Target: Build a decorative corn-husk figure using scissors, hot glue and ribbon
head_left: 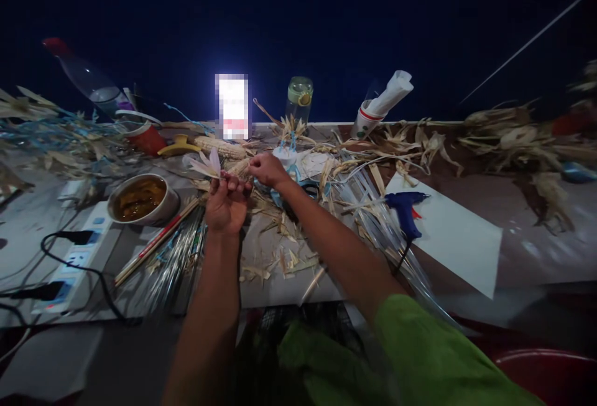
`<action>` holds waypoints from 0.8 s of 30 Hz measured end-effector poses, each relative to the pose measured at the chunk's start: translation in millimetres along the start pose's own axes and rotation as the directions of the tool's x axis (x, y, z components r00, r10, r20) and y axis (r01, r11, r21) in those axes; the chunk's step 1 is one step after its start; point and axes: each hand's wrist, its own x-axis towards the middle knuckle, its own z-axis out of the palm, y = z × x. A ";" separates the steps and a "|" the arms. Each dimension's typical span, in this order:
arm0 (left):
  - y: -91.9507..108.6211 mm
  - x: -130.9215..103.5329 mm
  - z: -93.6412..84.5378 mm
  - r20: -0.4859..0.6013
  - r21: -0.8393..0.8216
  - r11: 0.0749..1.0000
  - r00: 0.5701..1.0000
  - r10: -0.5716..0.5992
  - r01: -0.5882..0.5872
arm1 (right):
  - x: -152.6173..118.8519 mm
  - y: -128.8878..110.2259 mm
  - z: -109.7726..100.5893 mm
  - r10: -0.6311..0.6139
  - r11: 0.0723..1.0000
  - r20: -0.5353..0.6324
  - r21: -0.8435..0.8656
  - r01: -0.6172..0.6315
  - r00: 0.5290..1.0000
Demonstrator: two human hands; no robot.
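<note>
The petals (pixel 212 165) appear matt and papery, the husks (pixel 504 138) dry and rough, the rods (pixel 373 219) glossy clear plastic, the glue gun (pixel 405 207) smooth plastic, the sleeve (pixel 429 350) matt cloth.

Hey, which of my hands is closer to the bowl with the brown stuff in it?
Left. Your left hand is to the right of the bowl, apart from it; your right hand is farther off, beyond the left.

Pale pinkish flower (pixel 208 166), petals splayed, in left hand (pixel 227 204).
</note>
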 end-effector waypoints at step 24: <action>-13.2 2.8 6.0 -0.008 0.088 0.988 0.992 -0.128 0.128 | -69.8 41.9 -91.8 0.092 0.977 -0.159 -0.176 -0.120 0.983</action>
